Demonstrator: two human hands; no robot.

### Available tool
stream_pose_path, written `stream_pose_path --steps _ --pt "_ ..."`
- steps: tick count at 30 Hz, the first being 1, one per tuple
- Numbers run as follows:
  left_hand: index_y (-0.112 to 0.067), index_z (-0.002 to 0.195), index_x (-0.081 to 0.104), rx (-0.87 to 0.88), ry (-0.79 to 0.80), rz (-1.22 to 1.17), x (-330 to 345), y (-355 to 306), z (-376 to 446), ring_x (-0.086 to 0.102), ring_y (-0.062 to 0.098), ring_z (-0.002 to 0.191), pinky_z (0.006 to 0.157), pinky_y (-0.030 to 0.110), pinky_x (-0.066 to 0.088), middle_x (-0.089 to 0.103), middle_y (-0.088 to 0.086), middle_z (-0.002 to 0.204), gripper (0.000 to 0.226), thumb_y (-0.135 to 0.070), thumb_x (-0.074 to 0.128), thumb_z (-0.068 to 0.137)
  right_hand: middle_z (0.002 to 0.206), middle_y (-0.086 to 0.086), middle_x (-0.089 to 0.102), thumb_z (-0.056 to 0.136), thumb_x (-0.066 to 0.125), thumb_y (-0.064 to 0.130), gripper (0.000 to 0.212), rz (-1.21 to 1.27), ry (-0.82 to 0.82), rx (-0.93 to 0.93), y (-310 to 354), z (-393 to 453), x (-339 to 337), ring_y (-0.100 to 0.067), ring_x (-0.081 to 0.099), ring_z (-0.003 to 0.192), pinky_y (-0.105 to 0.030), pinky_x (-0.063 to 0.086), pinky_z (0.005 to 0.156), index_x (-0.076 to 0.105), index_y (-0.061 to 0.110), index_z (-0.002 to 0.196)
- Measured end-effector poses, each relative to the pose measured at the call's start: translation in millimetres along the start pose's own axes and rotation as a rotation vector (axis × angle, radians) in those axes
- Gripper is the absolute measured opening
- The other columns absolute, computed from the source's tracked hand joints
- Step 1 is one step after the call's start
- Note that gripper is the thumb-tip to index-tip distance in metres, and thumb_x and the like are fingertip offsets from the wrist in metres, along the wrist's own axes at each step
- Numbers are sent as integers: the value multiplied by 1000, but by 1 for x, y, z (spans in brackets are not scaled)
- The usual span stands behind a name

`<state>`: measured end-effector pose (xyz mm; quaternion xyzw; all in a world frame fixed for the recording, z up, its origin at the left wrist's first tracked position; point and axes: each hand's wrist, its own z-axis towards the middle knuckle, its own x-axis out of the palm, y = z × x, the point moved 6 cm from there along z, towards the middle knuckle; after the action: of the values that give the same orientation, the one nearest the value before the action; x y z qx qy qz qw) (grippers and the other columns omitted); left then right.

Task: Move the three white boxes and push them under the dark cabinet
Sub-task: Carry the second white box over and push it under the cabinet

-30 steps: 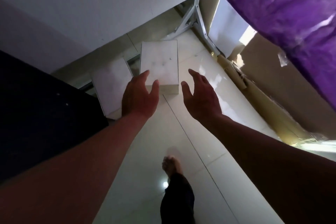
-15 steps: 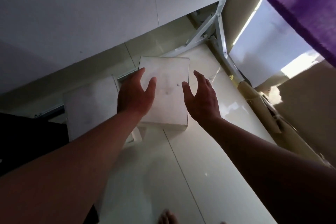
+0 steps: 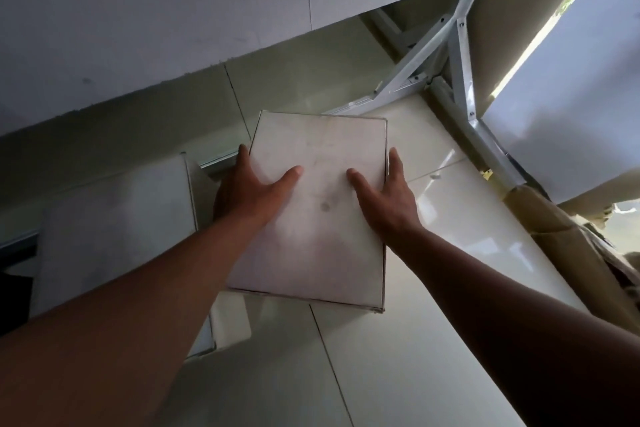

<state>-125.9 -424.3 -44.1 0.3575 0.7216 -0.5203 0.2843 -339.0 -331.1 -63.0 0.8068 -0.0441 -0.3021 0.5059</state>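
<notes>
The left hand [image 3: 251, 192] and the right hand [image 3: 386, 196] grip the two sides of a flat white cardboard box [image 3: 315, 211], thumbs lying on its top. The box sits on the shiny pale tile floor [image 3: 398, 357]. Just left of this box is another white cardboard box [image 3: 114, 232]. Beyond the held box, to its right, stands a grey metal frame [image 3: 446, 59].

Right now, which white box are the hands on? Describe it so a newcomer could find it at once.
Start at the grey metal frame braced in the far corner of the glossy tiled floor. Just in front lies the white box, left hand and right hand gripping its sides. Unlike the neighbouring box to its left, it has thumbs on its lid.
</notes>
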Motion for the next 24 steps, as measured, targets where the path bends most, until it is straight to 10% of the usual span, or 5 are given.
stream_pose_path --steps 24 --pt "-39 153 24 72 -47 -207 -39 -52 -94 33 18 144 114 34 32 32 -8 158 100 -69 71 70 140 6 50 78 72 52 83 267 -3 58 21 -65 -79 -23 60 115 -52 55 91 28 48 148"
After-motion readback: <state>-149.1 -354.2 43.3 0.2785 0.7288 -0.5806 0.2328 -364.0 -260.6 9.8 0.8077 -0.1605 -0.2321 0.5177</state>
